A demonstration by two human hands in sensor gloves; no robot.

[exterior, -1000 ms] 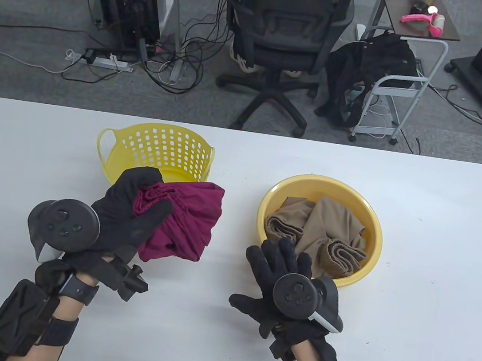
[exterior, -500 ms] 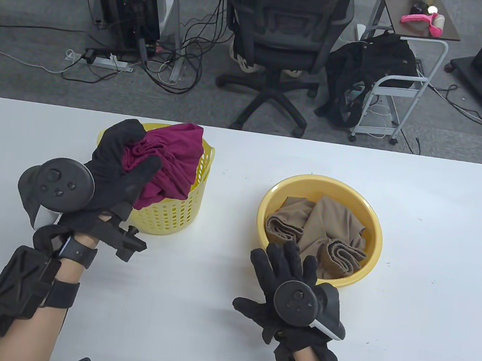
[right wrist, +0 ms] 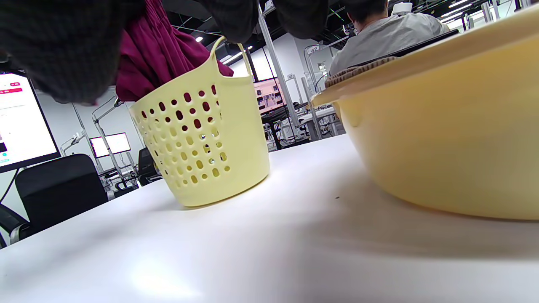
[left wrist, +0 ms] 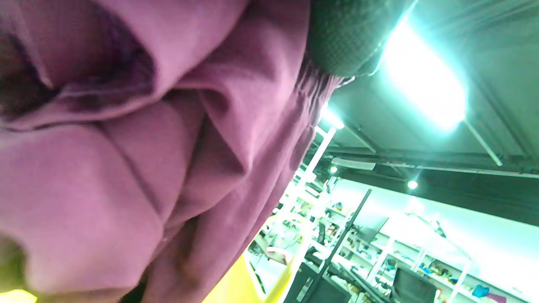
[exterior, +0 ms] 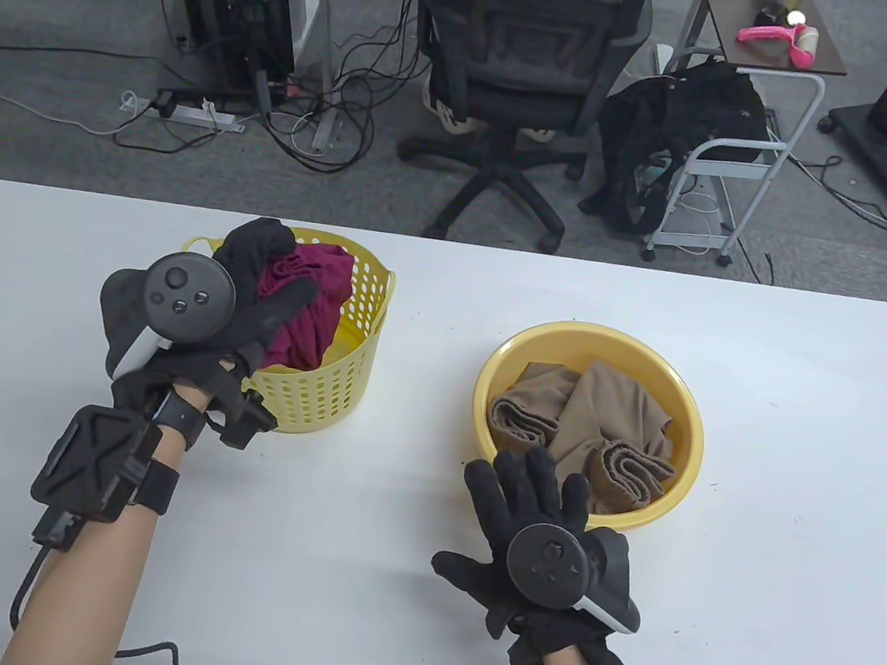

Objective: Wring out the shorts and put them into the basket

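**Left hand lowering shorts into basket**

Left hand (exterior: pixel 250 297) gripped maroon shorts (exterior: pixel 306 313), already partly inside yellow basket (exterior: pixel 354 353). Right hand (exterior: pixel 540 527) lay spread flat on table (exterior: pixel 802 482), empty. Best: push bundle below rim, then let go.

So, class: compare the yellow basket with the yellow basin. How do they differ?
The yellow basket has walls full of holes and loop handles; the yellow basin has solid walls and none visible. The basket is taller and narrower, the basin wide and low. The basket holds maroon shorts, gripped by the left hand; the basin holds tan cloth. Both stand on the table.
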